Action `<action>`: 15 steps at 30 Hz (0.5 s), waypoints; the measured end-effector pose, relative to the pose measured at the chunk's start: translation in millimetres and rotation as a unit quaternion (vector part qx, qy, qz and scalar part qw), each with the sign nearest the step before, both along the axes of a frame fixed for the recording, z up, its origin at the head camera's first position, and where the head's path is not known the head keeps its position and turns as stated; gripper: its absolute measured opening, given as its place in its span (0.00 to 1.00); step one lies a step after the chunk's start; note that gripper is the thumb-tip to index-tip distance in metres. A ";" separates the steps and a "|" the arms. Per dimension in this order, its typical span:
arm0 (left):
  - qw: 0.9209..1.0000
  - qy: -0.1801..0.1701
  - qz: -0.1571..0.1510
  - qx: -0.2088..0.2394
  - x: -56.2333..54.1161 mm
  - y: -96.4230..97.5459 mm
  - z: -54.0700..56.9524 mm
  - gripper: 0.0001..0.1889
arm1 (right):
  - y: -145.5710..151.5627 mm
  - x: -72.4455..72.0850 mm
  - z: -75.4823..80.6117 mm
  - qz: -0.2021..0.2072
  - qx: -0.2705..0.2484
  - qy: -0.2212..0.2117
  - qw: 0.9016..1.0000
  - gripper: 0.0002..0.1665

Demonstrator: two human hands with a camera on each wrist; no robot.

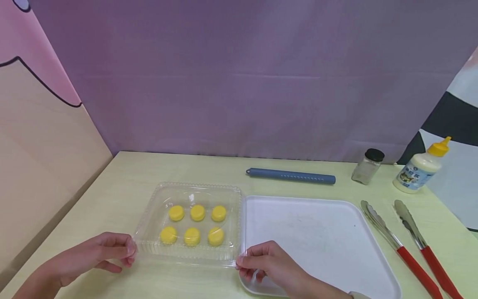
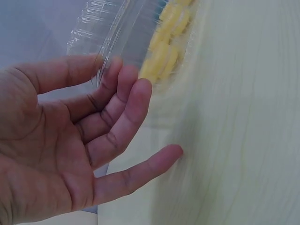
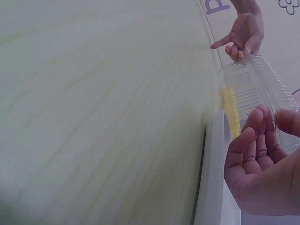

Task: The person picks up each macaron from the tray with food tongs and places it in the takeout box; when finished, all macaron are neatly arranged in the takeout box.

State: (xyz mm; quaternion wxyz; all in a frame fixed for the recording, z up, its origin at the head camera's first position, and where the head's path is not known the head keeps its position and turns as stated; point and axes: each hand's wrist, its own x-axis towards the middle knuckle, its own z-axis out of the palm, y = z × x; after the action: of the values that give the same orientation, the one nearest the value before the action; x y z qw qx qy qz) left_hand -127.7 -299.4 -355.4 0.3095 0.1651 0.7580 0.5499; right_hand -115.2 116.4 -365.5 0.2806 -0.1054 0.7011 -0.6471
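A clear plastic clamshell box (image 1: pixel 231 199) holds several round yellow cakes (image 1: pixel 192 236) in two rows. Its front left corner is pinched between the thumb and fingers of my left hand (image 1: pixel 101 253); in the left wrist view the little finger stands out straight from the rest. At the front right corner my right hand (image 1: pixel 274 265) pinches the rim in the same way, above the edge of the white tray (image 1: pixel 306 236). From the right wrist view, both hands grip the rim of the box (image 3: pixel 241 77). Whether the lid is latched I cannot tell.
Behind the tray lies a blue-grey rolling pin (image 1: pixel 291 175). A small jar with a black lid (image 1: pixel 367 167) and a squeeze bottle with a yellow cap (image 1: pixel 418 170) stand at the back right. Red-handled metal tongs (image 1: pixel 418 253) lie right of the tray.
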 end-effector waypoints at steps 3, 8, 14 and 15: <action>1.000 -0.001 0.003 -0.002 0.1 0.9 1.2 0.11 | 0.2 0.1 0.6 0.001 0.002 -0.001 1.000 0.19; 1.000 -0.008 0.006 0.004 1.2 1.9 3.1 0.11 | 0.2 -0.7 -0.2 0.000 0.012 -0.004 1.000 0.18; 1.000 -0.002 -0.004 -0.021 1.1 1.9 6.4 0.11 | 2.5 -0.2 1.2 0.018 0.029 0.017 0.999 0.20; 1.000 0.002 -0.005 -0.028 0.6 2.0 7.0 0.11 | 3.0 0.0 1.6 0.021 0.031 0.023 0.999 0.20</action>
State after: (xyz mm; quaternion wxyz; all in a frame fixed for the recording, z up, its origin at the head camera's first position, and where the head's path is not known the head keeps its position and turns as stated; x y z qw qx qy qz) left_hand -127.1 -297.3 -348.4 0.3152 0.1618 0.7728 0.5266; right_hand -115.2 119.4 -363.9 0.2812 -0.1258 0.7249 -0.6162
